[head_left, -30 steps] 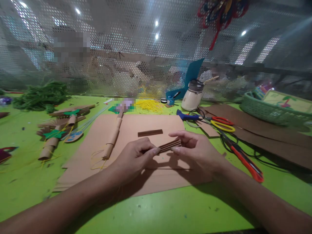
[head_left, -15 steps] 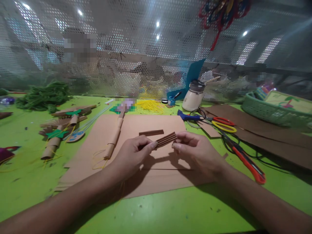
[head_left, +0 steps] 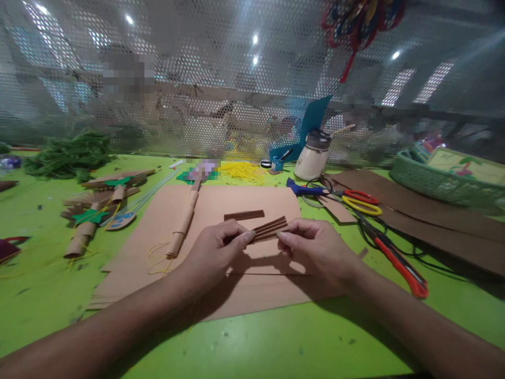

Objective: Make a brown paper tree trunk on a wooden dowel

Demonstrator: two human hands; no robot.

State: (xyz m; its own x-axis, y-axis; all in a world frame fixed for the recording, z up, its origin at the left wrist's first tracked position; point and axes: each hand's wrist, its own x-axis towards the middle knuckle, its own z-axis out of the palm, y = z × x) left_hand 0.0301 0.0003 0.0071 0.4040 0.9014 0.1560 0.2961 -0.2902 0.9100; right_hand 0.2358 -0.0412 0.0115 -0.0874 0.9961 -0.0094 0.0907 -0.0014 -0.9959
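Observation:
Between my two hands is a pleated strip of brown paper (head_left: 270,229), its folds partly fanned. My left hand (head_left: 224,243) pinches its left end between thumb and fingers. At the right end, the thumb and fingers of my right hand (head_left: 310,241) are closed on the lower folds. Just behind, a second pleated brown paper strip (head_left: 243,215) lies folded flat on the stacked brown paper sheets (head_left: 252,197). A rolled paper tube (head_left: 183,223) with yellow string rests on the sheets, left of my left hand.
Scissors (head_left: 361,202) and a red utility knife (head_left: 400,266) lie to the right, before a green basket (head_left: 445,184). A glue jar (head_left: 313,155) stands at the back. Paper figures (head_left: 84,234), green yarn (head_left: 71,155) and yellow shreds (head_left: 244,172) cover parts of the left and back.
The right end of the pleated strip has spread wider. My right hand has come in against that end and now grips its lower folds; my left hand stays in place.

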